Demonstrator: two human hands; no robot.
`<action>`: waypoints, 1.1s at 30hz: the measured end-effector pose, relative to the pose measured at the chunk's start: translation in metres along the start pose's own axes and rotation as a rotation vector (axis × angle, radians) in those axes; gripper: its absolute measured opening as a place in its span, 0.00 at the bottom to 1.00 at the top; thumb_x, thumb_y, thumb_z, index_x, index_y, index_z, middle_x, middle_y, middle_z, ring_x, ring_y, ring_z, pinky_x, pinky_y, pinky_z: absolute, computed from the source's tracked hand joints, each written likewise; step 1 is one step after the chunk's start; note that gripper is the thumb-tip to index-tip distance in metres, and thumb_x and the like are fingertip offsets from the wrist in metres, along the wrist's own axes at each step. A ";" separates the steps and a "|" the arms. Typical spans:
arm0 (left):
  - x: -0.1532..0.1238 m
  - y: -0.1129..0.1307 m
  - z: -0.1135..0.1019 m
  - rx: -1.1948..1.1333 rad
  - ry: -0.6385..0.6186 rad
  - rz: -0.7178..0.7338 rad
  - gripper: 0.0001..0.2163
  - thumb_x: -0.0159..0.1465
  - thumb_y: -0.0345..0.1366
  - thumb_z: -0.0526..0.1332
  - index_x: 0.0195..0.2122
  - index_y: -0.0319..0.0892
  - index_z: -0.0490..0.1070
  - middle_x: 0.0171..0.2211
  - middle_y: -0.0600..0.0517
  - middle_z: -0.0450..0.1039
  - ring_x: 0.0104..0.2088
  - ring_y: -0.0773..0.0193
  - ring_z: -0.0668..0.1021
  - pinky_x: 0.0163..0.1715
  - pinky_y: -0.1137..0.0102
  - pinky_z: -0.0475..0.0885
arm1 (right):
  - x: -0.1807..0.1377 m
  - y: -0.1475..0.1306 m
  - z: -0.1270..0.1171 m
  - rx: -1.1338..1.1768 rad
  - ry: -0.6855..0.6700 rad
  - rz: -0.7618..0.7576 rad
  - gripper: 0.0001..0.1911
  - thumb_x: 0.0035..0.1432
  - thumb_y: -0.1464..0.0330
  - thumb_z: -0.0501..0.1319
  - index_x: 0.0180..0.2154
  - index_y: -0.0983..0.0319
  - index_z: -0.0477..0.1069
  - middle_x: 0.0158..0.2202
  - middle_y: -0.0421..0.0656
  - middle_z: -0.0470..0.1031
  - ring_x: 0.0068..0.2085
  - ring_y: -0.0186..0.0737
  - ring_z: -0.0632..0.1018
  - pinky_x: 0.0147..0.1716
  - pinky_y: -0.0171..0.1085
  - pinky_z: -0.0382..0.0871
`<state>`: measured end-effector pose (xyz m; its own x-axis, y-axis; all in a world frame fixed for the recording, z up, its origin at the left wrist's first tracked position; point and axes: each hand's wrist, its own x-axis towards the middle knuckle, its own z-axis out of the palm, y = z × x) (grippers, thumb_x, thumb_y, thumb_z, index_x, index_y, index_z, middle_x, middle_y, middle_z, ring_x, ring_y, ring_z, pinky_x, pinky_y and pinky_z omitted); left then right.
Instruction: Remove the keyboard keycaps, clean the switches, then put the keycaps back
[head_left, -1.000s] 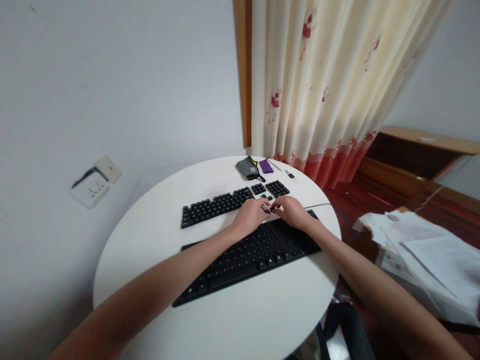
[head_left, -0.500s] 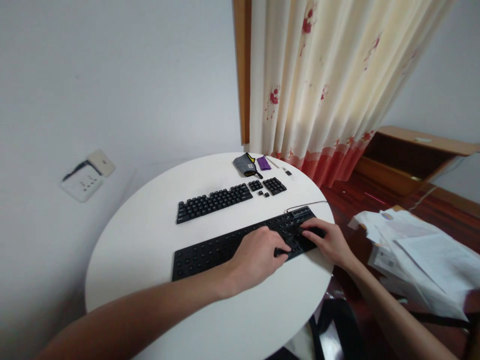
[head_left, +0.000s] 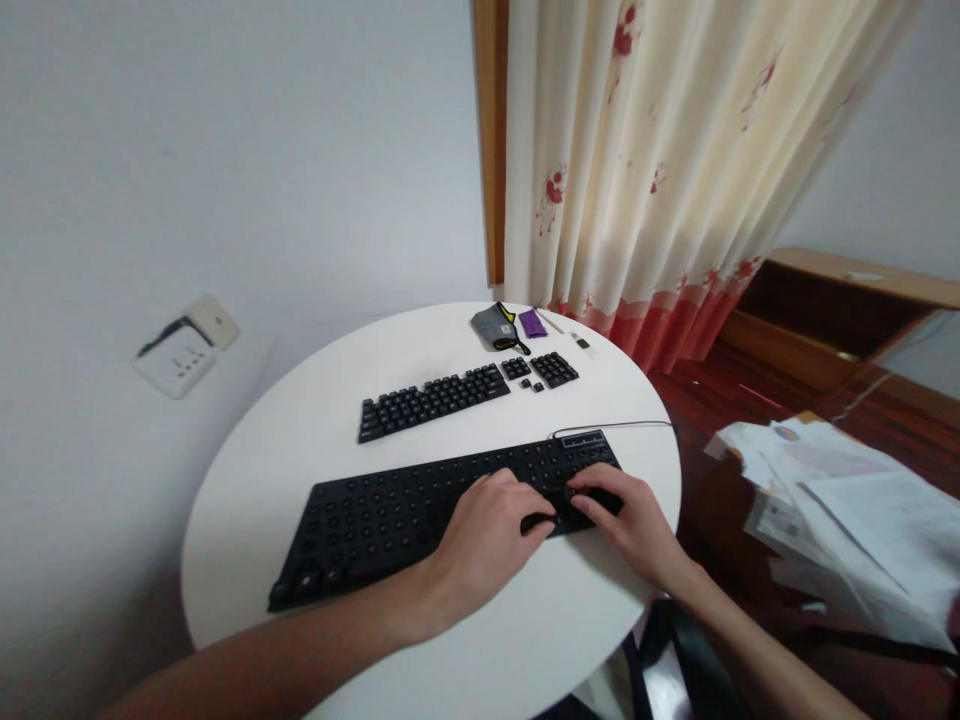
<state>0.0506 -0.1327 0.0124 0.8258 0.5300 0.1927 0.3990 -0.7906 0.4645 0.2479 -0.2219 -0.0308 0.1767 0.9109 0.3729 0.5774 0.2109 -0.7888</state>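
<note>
Before me lies a black keyboard base (head_left: 390,500) with its keycaps off, showing rows of bare switches. My left hand (head_left: 491,530) rests over its right-of-centre part, fingers curled with thumb and index close together near the front edge. My right hand (head_left: 630,515) is at the right end, thumb and fingertips drawn together around something dark that blends with the keyboard. What either hand pinches is too dark to make out. Behind the base, black keycaps (head_left: 435,398) are laid out in keyboard order, with a separate number-pad block (head_left: 555,369) at the right.
A round white table (head_left: 255,450) carries everything. At its back are a grey pouch (head_left: 493,328), a purple cloth (head_left: 533,323) and a small clear item (head_left: 583,344). A cable (head_left: 622,425) runs off the right edge. Papers (head_left: 870,500) are stacked to the right.
The keyboard base has shifted left, its left end coming nearer to me, and more of its switches show. Both hands have moved left with it. The laid-out keycaps stay put.
</note>
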 end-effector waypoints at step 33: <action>-0.007 -0.009 0.015 0.029 0.023 0.062 0.05 0.65 0.40 0.65 0.37 0.49 0.80 0.38 0.55 0.80 0.41 0.60 0.74 0.43 0.63 0.64 | -0.011 0.001 0.008 -0.278 -0.143 -0.327 0.11 0.65 0.74 0.57 0.42 0.58 0.77 0.39 0.47 0.78 0.40 0.44 0.76 0.38 0.44 0.69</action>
<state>0.0473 -0.1345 -0.0062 0.8399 0.4868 0.2401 0.3593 -0.8302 0.4262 0.2407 -0.2287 -0.0395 -0.1515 0.8561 0.4942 0.7800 0.4106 -0.4722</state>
